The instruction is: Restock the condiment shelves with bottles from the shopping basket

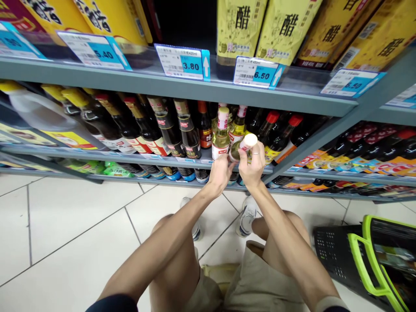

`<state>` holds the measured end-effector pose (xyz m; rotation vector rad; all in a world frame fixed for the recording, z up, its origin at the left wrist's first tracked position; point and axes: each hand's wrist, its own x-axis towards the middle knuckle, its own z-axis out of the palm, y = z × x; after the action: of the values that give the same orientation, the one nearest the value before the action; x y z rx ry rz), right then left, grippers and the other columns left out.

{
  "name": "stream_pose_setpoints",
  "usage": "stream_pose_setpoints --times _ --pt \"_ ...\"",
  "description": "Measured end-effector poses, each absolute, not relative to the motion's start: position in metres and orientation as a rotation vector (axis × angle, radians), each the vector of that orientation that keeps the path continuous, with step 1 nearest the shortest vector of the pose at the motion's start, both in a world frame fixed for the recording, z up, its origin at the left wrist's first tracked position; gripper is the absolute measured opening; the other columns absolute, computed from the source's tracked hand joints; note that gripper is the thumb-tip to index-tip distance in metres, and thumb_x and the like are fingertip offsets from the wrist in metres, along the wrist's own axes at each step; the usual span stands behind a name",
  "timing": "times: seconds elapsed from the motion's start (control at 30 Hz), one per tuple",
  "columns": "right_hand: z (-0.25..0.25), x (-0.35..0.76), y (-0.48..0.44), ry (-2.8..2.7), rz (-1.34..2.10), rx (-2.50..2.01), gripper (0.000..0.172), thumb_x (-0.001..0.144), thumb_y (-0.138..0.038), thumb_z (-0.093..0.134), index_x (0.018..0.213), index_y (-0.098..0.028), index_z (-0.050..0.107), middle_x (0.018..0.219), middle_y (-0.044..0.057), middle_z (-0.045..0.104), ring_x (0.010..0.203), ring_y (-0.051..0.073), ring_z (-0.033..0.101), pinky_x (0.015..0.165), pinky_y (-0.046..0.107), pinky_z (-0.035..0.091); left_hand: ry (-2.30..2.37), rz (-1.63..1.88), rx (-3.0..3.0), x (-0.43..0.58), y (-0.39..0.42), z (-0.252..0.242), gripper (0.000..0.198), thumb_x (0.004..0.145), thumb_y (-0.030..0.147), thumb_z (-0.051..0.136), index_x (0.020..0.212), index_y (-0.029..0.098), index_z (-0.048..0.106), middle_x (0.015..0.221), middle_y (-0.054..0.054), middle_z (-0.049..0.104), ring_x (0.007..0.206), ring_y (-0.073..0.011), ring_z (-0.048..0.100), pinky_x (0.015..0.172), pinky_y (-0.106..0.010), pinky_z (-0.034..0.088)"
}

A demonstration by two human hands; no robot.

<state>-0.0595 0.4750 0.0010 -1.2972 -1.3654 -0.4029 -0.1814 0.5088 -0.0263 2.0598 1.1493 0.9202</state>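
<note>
My right hand (252, 167) is wrapped round the neck of a pale yellow bottle with a white cap (250, 140), which leans out over the shelf edge. At the lower part of that bottle, my left hand (220, 173) has its fingers closed, partly hidden behind its own back; whether it grips the bottle is unclear. Just behind my left hand stands another pale yellow bottle (221, 138) with a pink and white neck label, upright on the shelf.
Dark bottles (188, 132) line the shelf to the left, and red-capped bottles (282, 134) to the right. Above runs a shelf rail (175, 89) with price tags. A black basket with green handles (367, 260) is on the floor at the right.
</note>
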Motion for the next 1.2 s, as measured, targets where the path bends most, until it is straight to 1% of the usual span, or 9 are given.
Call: stream_pose_setpoints --times 0.23,0.4,0.5,0.57,0.7,0.77,0.9,1.07,1.2 --pt "0.013 -0.051 0.492 -1.29 -0.242 -1.324 0.044 0.103 -0.051 0.058 0.131 -0.018 0.063 0.118 0.016 0.07 0.11 0.027 0.07 0.097 0.047 0.06 1.196 0.888 2.124 -0.189 0.502 -0.016 0.008 0.093 0.024 0.07 0.097 0.018 0.074 0.083 -0.008 0.077 0.078 -0.025 0.073 0.076 -0.034 0.053" --pt "0.023 -0.046 0.5 -1.298 -0.114 -1.332 0.05 0.102 -0.045 0.062 0.145 -0.02 0.05 0.125 0.014 0.073 0.114 0.024 0.072 0.1 0.044 0.061 1.33 1.133 1.927 -0.211 0.508 0.002 0.022 0.094 0.03 0.064 0.075 0.02 0.069 0.062 0.001 0.062 0.057 -0.0152 0.057 0.062 -0.028 0.043" --pt "0.023 -0.043 0.503 -1.362 -0.137 -1.375 0.043 0.105 -0.039 0.056 0.144 -0.019 0.053 0.133 0.017 0.07 0.122 0.026 0.07 0.108 0.05 0.057 1.332 1.328 1.731 -0.226 0.522 0.001 0.02 0.098 0.034 0.06 0.087 0.019 0.069 0.07 0.001 0.064 0.056 -0.0122 0.053 0.058 -0.025 0.043" --pt "0.021 -0.042 0.504 -1.388 -0.151 -1.401 0.043 0.106 -0.036 0.054 0.146 -0.02 0.053 0.14 0.018 0.067 0.129 0.028 0.066 0.112 0.053 0.054 1.348 1.357 1.728 -0.233 0.529 -0.005 0.02 0.098 0.035 0.064 0.102 0.017 0.07 0.088 -0.004 0.072 0.062 -0.0124 0.058 0.063 -0.025 0.048" --pt "0.021 -0.042 0.506 -1.392 -0.138 -1.394 0.049 0.104 -0.036 0.058 0.149 -0.019 0.05 0.147 0.02 0.062 0.136 0.029 0.062 0.115 0.054 0.052 1.289 1.217 1.839 -0.236 0.535 -0.02 0.038 0.094 0.038 0.073 0.125 0.016 0.068 0.122 -0.013 0.075 0.086 -0.0198 0.072 0.079 -0.03 0.057" --pt "0.022 -0.043 0.507 -1.389 -0.133 -1.388 0.054 0.103 -0.038 0.06 0.151 -0.018 0.047 0.149 0.021 0.06 0.138 0.029 0.061 0.116 0.053 0.052 1.25 1.101 1.86 -0.234 0.535 -0.023 0.043 0.094 0.041 0.074 0.129 0.017 0.068 0.125 -0.013 0.077 0.081 -0.0213 0.074 0.077 -0.031 0.058" --pt "0.024 -0.041 0.509 -1.393 -0.095 -1.398 0.051 0.106 -0.04 0.053 0.151 -0.019 0.044 0.149 0.02 0.06 0.135 0.027 0.063 0.114 0.049 0.054 1.241 0.953 1.812 -0.23 0.536 -0.02 0.045 0.097 0.046 0.07 0.133 0.018 0.07 0.129 -0.012 0.077 0.054 -0.0161 0.068 0.063 -0.031 0.057" --pt "0.023 -0.037 0.51 -1.408 -0.066 -1.412 0.05 0.107 -0.039 0.046 0.154 -0.022 0.041 0.147 0.018 0.062 0.135 0.028 0.062 0.114 0.049 0.054 1.327 0.945 1.853 -0.226 0.539 -0.016 0.042 0.095 0.046 0.073 0.128 0.02 0.074 0.126 -0.012 0.079 0.082 -0.0248 0.078 0.077 -0.031 0.059" --pt "0.026 -0.04 0.508 -1.449 -0.073 -1.414 0.052 0.108 -0.041 0.042 0.157 -0.024 0.037 0.15 0.017 0.058 0.138 0.028 0.06 0.116 0.052 0.051 1.261 0.934 1.881 -0.227 0.541 -0.016 0.038 0.096 0.043 0.071 0.126 0.019 0.074 0.124 -0.012 0.079 0.069 -0.0212 0.075 0.075 -0.032 0.059"
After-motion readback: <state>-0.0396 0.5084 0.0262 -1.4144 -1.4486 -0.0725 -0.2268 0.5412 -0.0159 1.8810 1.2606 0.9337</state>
